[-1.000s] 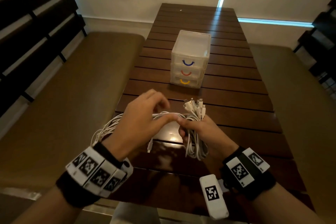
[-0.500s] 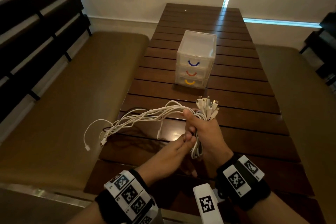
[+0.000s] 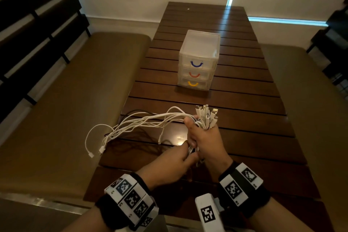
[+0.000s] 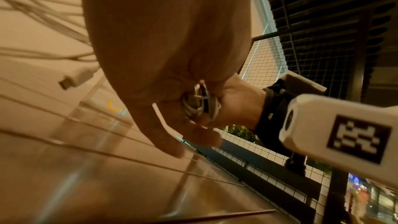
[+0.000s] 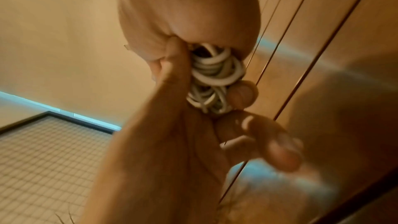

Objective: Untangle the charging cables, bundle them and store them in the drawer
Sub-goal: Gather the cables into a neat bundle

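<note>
Cables (image 3: 143, 120) gripped by right hand (image 3: 204, 137), left hand (image 3: 169, 164) pinching loops; ends overhang table (image 3: 244, 100) edge.

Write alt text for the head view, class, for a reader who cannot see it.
A right hand grips a bunch of white cables, plugs fanned upward, while the left hand pinches their lower loops from below. Loose cable ends trail left over a slatted table. Farther back stands a clear drawer unit, all three drawers closed.
</note>
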Demonstrator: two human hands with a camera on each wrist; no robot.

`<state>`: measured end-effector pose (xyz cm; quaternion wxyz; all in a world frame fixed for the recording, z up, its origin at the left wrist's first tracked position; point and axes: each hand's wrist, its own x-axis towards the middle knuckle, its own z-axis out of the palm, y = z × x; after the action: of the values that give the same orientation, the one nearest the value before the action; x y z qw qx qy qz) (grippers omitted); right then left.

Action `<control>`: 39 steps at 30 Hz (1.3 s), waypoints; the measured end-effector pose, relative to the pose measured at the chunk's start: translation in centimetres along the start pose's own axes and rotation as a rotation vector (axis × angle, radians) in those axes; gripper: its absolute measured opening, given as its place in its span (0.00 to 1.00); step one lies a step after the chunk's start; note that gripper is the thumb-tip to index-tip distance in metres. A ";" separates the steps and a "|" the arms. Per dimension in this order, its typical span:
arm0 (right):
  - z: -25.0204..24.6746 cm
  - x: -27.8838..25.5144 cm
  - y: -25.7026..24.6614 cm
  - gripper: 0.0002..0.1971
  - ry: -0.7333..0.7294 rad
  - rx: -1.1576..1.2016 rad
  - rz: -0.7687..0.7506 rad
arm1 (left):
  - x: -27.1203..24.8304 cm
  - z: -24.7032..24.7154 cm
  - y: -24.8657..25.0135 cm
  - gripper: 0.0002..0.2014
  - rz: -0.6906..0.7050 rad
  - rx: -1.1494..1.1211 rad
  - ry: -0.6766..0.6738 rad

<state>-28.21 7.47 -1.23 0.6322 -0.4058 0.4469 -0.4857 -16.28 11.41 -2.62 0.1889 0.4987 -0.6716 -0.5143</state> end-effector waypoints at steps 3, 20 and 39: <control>-0.3 0.2 -0.2 0.15 0.001 0.038 0.065 | 0.4 0.7 -0.1 0.17 0.016 0.242 0.172; 0.1 -0.9 -0.5 0.29 -0.043 0.021 0.006 | 0.7 0.2 -1.7 0.12 -0.077 -0.391 -0.028; -1.2 -0.8 -2.2 0.09 -0.164 -0.471 -0.113 | 0.5 -7.6 0.5 0.24 0.133 0.306 0.191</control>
<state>-30.02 7.76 0.63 0.5261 -0.6042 0.4718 -0.3682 -10.88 7.13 0.75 0.2074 0.5226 -0.7527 -0.3426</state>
